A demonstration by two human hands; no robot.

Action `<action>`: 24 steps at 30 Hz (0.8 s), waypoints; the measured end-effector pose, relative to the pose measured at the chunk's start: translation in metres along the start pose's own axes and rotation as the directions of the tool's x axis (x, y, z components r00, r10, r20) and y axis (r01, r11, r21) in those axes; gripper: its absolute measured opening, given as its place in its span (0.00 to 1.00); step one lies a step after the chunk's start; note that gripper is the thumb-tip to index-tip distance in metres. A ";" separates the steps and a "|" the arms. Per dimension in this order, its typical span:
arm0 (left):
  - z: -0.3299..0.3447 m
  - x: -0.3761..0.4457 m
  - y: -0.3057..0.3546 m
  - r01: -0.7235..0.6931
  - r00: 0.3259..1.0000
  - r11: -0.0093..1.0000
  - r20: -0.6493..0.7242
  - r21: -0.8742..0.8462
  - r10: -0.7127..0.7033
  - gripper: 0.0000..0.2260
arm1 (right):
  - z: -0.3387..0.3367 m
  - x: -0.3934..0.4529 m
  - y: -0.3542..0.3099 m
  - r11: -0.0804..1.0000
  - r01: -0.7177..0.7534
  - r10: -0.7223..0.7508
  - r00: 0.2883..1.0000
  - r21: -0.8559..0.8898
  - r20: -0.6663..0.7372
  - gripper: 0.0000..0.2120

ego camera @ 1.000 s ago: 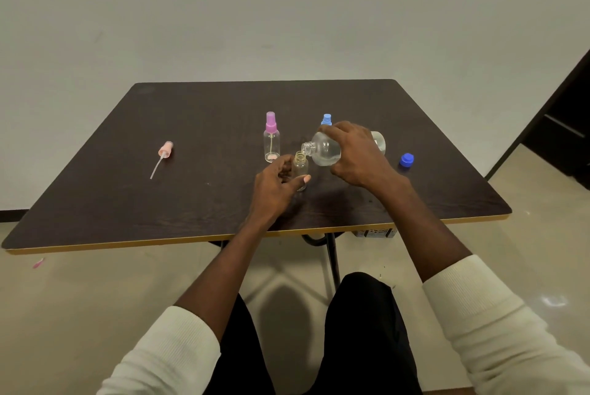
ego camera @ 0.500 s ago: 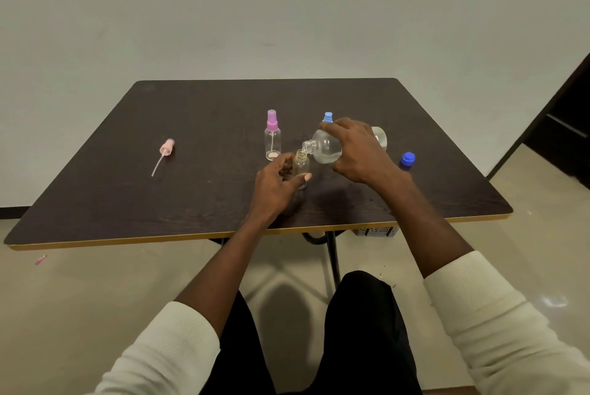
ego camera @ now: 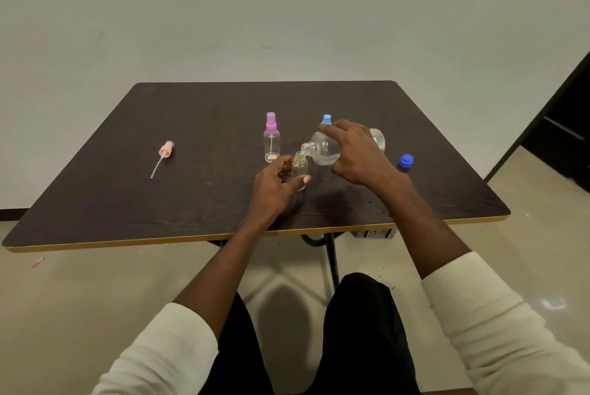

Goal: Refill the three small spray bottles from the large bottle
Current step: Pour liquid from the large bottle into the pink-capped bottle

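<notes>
Since 0.5 s earlier hardly anything shifted: large bottle [ego camera: 324, 149] stayed tipped w/ its neck at the mouth of the open small bottle [ego camera: 300, 168], both hands kept their holds. Large bottle sat just right of frame centre, lying near-horizontal, neck pointing left and slightly down, clear liquid inside. Right hand [ego camera: 357, 155] wrapped over it from above, grip curled round the body. Open small bottle stood upright on the tabletop [ego camera: 191, 203] directly below the neck; left hand [ego camera: 274, 187] held it, grip pinching it btwn thumb and fingers. Whether liquid was running I couldn't tell.

Just left of and behind it stood a small spray bottle w/ pink-purple top [ego camera: 271, 139], upright, apart from the hand. Blue spray top [ego camera: 326, 119] of a third small bottle peeked out behind the right hand's fingers; its body was hidden. Blue cap [ego camera: 406, 160] lay on the tabletop right of the right hand. Pale pink sprayer head w/ dip tube [ego camera: 163, 154] lay well apart at left of frame.
</notes>
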State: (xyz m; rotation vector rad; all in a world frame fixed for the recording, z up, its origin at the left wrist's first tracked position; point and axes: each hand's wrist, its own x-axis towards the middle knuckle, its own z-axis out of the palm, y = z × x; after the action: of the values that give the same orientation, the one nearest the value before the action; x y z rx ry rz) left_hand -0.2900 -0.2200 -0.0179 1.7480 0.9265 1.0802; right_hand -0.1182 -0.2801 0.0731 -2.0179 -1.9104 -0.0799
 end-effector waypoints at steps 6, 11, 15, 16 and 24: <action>0.000 -0.001 0.000 0.010 1.000 1.000 0.002 0.004 -0.010 0.14 | -0.002 0.000 -0.001 1.000 -0.003 0.003 1.000 -0.001 0.003 0.36; -0.001 -0.001 0.001 0.000 1.000 1.000 -0.003 0.029 0.000 0.13 | -0.003 -0.001 -0.002 1.000 0.001 -0.001 1.000 -0.006 0.002 0.36; -0.001 -0.002 0.001 -0.004 1.000 0.999 -0.002 0.037 0.004 0.13 | -0.005 -0.002 -0.003 1.000 0.006 -0.005 1.000 -0.017 0.012 0.36; -0.001 -0.002 0.000 -0.002 1.000 0.999 -0.001 0.036 0.002 0.13 | -0.005 -0.002 -0.003 1.000 0.006 -0.005 1.000 -0.017 0.014 0.36; -0.001 -0.001 0.001 0.014 1.000 1.000 -0.004 0.027 -0.014 0.13 | -0.009 -0.002 -0.006 0.999 0.014 -0.013 1.000 -0.031 0.026 0.36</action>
State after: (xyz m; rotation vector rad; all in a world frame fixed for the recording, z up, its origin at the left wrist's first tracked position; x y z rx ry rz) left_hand -0.2913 -0.2209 -0.0165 1.7597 0.9588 1.0671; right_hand -0.1226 -0.2844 0.0824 -2.0358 -1.9509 -0.0883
